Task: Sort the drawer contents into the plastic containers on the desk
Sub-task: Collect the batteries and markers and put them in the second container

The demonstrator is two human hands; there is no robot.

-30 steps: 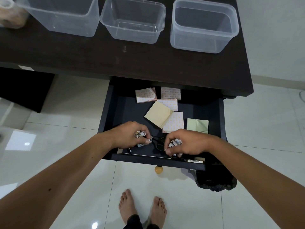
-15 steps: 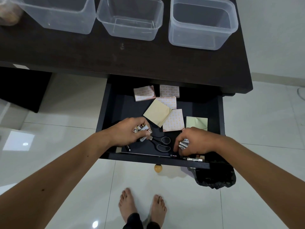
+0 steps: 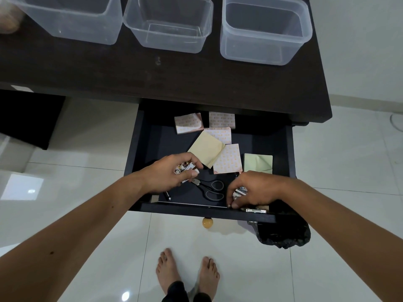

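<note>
The open dark drawer (image 3: 290, 149) holds several sticky-note pads, among them a yellow pad (image 3: 205, 150) and a green pad (image 3: 258, 162), plus black scissors (image 3: 210, 189) and a pen (image 3: 167, 195). My left hand (image 3: 172, 173) is closed around a bunch of small white batteries (image 3: 185, 167) at the drawer's left front. My right hand (image 3: 255, 189) grips more batteries (image 3: 239, 191) at the right front, its fingertips down on the drawer floor by the front edge. Three clear plastic containers stand on the desk: left (image 3: 65, 18), middle (image 3: 168, 25), right (image 3: 265, 31).
The dark desk top (image 3: 152, 70) overhangs the back of the drawer. A wooden knob (image 3: 207, 222) sticks out of the drawer front. A black bin bag (image 3: 283, 232) hangs below the drawer's right corner. My bare feet (image 3: 187, 271) stand on white tiles.
My hands have drawn apart, uncovering the scissors between them. The right hand slid right along the drawer front, still holding batteries. The left hand moved slightly left and back.
</note>
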